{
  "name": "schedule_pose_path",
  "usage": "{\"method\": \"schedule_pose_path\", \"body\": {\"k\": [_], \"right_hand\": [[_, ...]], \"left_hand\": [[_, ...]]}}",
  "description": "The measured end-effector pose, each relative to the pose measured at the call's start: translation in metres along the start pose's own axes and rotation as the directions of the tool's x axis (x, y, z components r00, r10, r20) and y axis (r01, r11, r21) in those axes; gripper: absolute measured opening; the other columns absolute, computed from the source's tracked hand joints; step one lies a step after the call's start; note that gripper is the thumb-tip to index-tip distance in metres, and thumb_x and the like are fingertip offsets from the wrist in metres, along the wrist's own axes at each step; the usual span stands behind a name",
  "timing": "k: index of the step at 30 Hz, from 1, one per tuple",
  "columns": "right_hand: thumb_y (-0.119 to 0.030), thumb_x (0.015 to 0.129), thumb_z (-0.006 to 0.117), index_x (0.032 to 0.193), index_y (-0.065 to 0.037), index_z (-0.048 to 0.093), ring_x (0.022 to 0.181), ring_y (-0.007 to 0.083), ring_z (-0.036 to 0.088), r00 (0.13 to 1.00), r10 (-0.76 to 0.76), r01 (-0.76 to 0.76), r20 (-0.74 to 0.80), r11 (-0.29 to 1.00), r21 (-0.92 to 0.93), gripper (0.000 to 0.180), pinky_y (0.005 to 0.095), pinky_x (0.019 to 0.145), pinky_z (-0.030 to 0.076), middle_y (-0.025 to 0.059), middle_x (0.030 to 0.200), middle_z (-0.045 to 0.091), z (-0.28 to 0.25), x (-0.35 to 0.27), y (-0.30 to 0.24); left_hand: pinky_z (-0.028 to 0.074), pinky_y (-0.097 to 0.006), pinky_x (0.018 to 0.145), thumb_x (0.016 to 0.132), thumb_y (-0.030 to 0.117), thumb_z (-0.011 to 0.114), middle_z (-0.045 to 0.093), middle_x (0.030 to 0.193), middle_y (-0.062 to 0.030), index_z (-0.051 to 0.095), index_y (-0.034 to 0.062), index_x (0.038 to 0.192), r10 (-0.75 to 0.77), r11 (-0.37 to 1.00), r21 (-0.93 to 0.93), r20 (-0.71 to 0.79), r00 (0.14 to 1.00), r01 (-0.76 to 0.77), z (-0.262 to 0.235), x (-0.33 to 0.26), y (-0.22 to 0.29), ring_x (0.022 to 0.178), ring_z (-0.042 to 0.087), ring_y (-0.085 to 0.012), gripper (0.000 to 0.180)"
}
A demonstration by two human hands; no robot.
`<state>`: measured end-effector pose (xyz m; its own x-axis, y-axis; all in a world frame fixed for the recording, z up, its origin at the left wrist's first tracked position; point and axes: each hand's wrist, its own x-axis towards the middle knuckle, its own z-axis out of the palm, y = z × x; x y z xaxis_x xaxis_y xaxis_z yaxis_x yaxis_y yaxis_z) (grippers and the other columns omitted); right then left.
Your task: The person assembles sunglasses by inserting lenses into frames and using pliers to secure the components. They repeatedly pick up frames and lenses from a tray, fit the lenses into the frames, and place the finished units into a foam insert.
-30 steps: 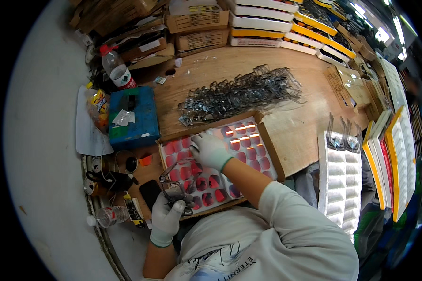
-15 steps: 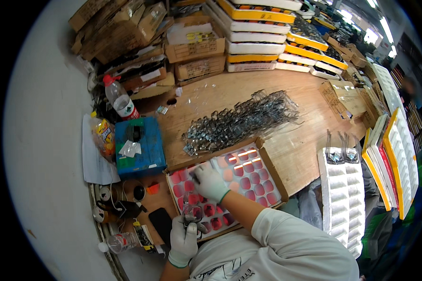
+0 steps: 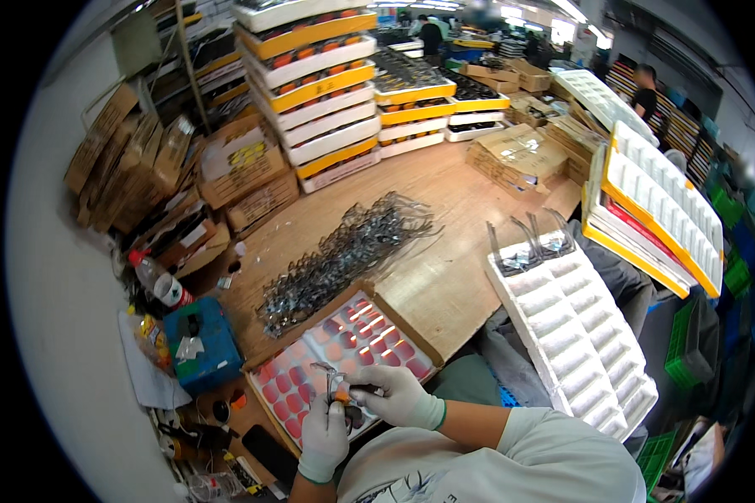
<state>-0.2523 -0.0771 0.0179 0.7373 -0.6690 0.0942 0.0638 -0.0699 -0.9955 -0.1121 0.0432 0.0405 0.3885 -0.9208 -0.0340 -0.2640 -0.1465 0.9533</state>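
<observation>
The wooden table (image 3: 432, 293) is the biggest thing here. On its far side stands a tall stack of white and yellow trays (image 3: 331, 117). To the right, a white compartment tray (image 3: 575, 356) has some frames at its far end. Near the person lies an open carton (image 3: 403, 325); beyond it stretches a heap of dark eyeglass frames (image 3: 335, 260). The right hand (image 3: 403, 398) has its fingers at the held frame (whether its grip is clamped, I cannot tell). The left hand (image 3: 323, 436) has its grip closed on this held frame (image 3: 337, 387), above the carton's near part. Smallest are the reddish lenses (image 3: 283, 383), in rows inside the carton.
</observation>
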Motion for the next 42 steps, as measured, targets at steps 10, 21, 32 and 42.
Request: {"method": "schedule_pose_path", "body": {"k": [10, 21, 32, 42], "right_hand": [[-0.026, 0.1, 0.062, 0.11, 0.003, 0.064, 0.086, 0.0107, 0.057, 0.92, 0.126, -0.169, 0.371, 0.982, 0.086, 0.03, 0.0306, 0.08, 0.049, 0.0047, 0.093, 0.063, -0.069, -0.011, -0.011], [-0.021, 0.097, 0.063, 0.129, 0.006, 0.061, 0.096, 0.0137, 0.059, 0.912, 0.012, -0.082, 0.409, 0.985, 0.153, 0.042, 0.0316, 0.087, 0.049, 0.0085, 0.105, 0.068, -0.065, -0.006, 0.034], [-0.025, 0.096, 0.061, 0.095, 0.002, 0.062, 0.075, 0.0188, 0.058, 0.978, 0.028, 0.003, 0.206, 0.989, -0.15, 0.028, 0.0364, 0.072, 0.047, 0.0118, 0.079, 0.061, -0.06, -0.025, 0.004], [-0.03, 0.097, 0.065, 0.118, 0.005, 0.066, 0.097, 0.0114, 0.058, 0.914, 0.143, -0.264, 0.38, 0.921, 0.287, 0.041, 0.0296, 0.089, 0.047, 0.0049, 0.105, 0.067, -0.047, -0.02, 0.01]], "left_hand": [[0.053, -0.031, 0.069, 0.106, 0.023, 0.042, 0.071, 0.082, -0.0118, 0.056, -0.0056, 0.11, 0.044, 0.985, 0.149, 0.283, 0.958, -0.09, 0.015, -0.004, 0.028, 0.073, 0.068, -0.0174, 0.032], [0.046, -0.029, 0.061, 0.104, 0.023, 0.048, 0.063, 0.085, -0.006, 0.061, 0.0009, 0.111, 0.058, 0.991, 0.111, 0.152, 0.987, -0.076, 0.032, -0.013, 0.052, 0.068, 0.055, -0.0134, 0.027], [0.05, -0.041, 0.076, 0.103, 0.023, 0.05, 0.068, 0.095, -0.0185, 0.064, -0.0042, 0.115, 0.019, 0.971, 0.237, 0.027, 0.999, -0.025, 0.046, -0.022, 0.057, 0.084, 0.063, -0.0312, 0.032], [0.052, -0.047, 0.071, 0.103, 0.027, 0.05, 0.069, 0.091, -0.0234, 0.064, -0.0018, 0.121, 0.275, 0.871, 0.398, 0.087, 0.958, -0.286, 0.031, -0.024, 0.023, 0.081, 0.067, -0.0418, 0.036]]}}
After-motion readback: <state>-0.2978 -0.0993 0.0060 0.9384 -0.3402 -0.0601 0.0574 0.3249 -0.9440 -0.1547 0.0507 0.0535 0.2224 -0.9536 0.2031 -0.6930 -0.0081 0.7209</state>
